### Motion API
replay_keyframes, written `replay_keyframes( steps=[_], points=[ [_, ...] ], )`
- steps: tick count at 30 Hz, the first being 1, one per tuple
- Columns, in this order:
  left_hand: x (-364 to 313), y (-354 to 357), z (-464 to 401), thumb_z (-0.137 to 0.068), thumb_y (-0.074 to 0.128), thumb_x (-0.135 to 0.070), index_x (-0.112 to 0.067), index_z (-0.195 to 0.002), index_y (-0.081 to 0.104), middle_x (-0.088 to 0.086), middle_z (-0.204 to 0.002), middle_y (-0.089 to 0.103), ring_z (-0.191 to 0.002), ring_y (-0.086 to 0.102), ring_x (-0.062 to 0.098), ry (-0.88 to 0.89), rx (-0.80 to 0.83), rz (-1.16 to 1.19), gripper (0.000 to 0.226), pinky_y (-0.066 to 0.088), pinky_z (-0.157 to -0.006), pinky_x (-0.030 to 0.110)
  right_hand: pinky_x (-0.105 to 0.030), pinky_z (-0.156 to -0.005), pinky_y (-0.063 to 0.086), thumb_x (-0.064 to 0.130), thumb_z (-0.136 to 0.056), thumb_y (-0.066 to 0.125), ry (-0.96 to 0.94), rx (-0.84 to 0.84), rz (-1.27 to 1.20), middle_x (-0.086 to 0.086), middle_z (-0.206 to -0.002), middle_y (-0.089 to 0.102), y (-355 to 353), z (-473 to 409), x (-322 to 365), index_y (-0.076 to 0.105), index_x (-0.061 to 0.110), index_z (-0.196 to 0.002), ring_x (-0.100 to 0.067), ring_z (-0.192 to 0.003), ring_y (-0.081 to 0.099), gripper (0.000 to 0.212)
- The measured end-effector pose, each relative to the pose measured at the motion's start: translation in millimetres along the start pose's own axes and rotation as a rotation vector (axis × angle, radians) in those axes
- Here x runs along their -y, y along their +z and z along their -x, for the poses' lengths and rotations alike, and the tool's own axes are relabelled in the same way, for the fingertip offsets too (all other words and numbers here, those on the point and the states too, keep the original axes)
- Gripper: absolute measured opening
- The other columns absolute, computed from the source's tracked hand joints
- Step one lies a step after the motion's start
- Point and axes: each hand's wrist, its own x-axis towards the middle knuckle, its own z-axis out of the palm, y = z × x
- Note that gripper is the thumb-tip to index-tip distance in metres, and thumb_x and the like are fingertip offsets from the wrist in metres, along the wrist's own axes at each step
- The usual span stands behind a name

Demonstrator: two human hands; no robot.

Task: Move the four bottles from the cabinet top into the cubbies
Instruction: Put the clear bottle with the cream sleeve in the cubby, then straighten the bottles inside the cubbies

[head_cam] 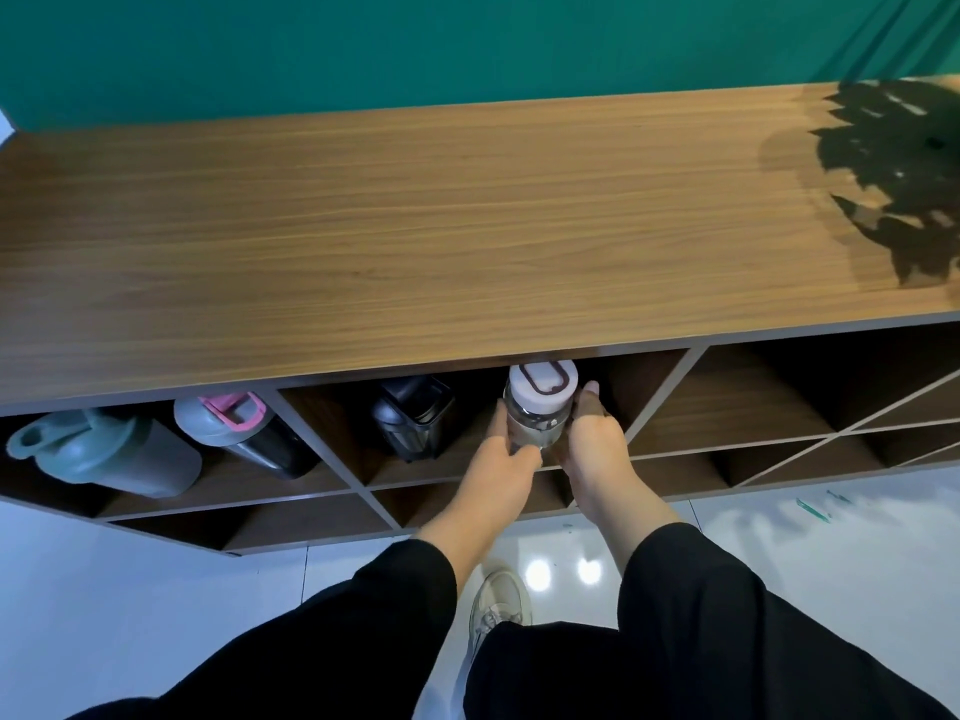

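While both hands cup it, left hand (501, 459) and right hand (592, 444) on opposite sides, the clear bottle (537, 413) stands upright between them, just under the cabinet top's (415, 226) front edge, inside the middle cubby (649, 402) right of the black bottle (413, 415). Neither hand is nearer; two more bottles sit in the cubby further left.

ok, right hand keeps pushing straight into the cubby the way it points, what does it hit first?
Nothing visible: past the right hand, holding the clear bottle together with the left hand, the cubby looks free to its dark back panel. Depth unclear.
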Motion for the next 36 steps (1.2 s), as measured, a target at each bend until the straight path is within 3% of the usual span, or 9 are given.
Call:
replay_keyframes(
  steps=[4,7,13,15,20,23,28,31,36],
  points=[
    [-8,2,-6,-0.096,0.051,-0.015,-0.039,-0.163,0.007,-0.006,-0.156,0.045,-0.137,0.044,0.018,-0.029,0.002,0.016,0.084,0.03,-0.1,0.027,-0.049,-0.108,0.044,0.05,-0.103,0.036,-0.003,-0.004,-0.068,0.005,-0.092,0.065,-3,3,-4,0.047,0.037,-0.124,-0.027,-0.106,0.059,0.028],
    [-8,2,-5,-0.097,0.051,-0.013,-0.038,-0.163,0.007,-0.004,-0.156,0.045,-0.134,0.043,0.015,-0.037,0.005,0.002,0.083,0.029,-0.101,0.026,-0.051,-0.108,0.045,0.056,-0.099,0.04,0.01,-0.005,-0.086,0.003,-0.096,0.066,-4,7,-2,0.053,0.022,-0.135,-0.028,-0.107,0.061,0.051],
    [0,-6,-1,-0.092,0.051,-0.017,-0.035,-0.163,0.009,-0.004,-0.167,0.028,-0.151,0.031,0.021,-0.068,0.013,0.12,0.084,0.03,-0.123,0.046,-0.046,-0.1,0.053,0.036,-0.106,0.037,0.074,-0.047,-0.048,-0.007,-0.106,0.065,-4,17,-6,0.051,0.017,-0.124,-0.03,-0.112,0.063,0.03],
    [11,-9,10,-0.098,0.047,-0.012,-0.024,-0.162,0.022,0.003,-0.161,0.038,-0.145,0.04,0.021,-0.1,-0.03,0.17,0.07,0.035,-0.121,0.046,-0.04,-0.091,0.058,0.022,-0.104,0.043,0.146,-0.005,0.024,-0.014,-0.123,0.064,-6,25,-14,0.056,0.01,-0.128,-0.031,-0.112,0.063,0.029],
    [54,-38,40,-0.102,0.05,-0.017,-0.022,-0.138,0.057,0.008,-0.13,0.066,-0.114,0.063,0.019,-0.139,-0.302,0.227,0.036,0.05,-0.108,0.046,-0.038,-0.091,0.059,0.017,-0.105,0.047,0.129,0.204,0.309,-0.017,-0.107,0.074,10,57,-17,0.066,0.001,-0.112,-0.029,-0.102,0.072,0.026],
    [46,-58,45,-0.102,0.048,-0.015,-0.022,-0.148,0.042,0.004,-0.123,0.065,-0.105,0.061,0.017,-0.105,-0.413,0.261,0.047,0.05,-0.103,0.041,-0.037,-0.089,0.056,0.016,-0.107,0.039,0.009,0.245,0.329,-0.006,-0.117,0.07,35,59,-15,0.063,0.013,-0.12,-0.023,-0.11,0.066,0.027],
    [30,-83,37,-0.101,0.05,-0.014,-0.023,-0.164,0.009,0.003,-0.161,0.037,-0.141,0.042,0.021,-0.066,-0.367,0.233,0.076,0.032,-0.112,0.032,-0.056,-0.11,0.039,0.061,-0.094,0.041,-0.06,0.179,0.216,-0.004,-0.13,0.064,76,32,-21,0.055,0.025,-0.14,-0.028,-0.128,0.055,0.06],
    [32,-91,30,-0.1,0.049,-0.013,-0.024,-0.164,0.003,0.005,-0.167,0.029,-0.15,0.033,0.022,-0.085,-0.307,0.206,0.08,0.029,-0.117,0.033,-0.05,-0.109,0.043,0.054,-0.101,0.04,-0.032,0.188,0.142,-0.014,-0.137,0.059,96,32,-17,0.051,0.009,-0.142,-0.03,-0.13,0.055,0.061],
    [35,-103,16,-0.099,0.05,-0.01,-0.025,-0.165,0.011,0.004,-0.162,0.039,-0.145,0.041,0.024,-0.091,-0.265,0.174,0.078,0.034,-0.112,0.031,-0.048,-0.118,0.026,0.047,-0.106,0.032,0.095,0.279,-0.105,-0.008,-0.16,0.04,107,30,-18,0.035,0.012,-0.153,-0.025,-0.148,0.035,0.059]
  ],
)
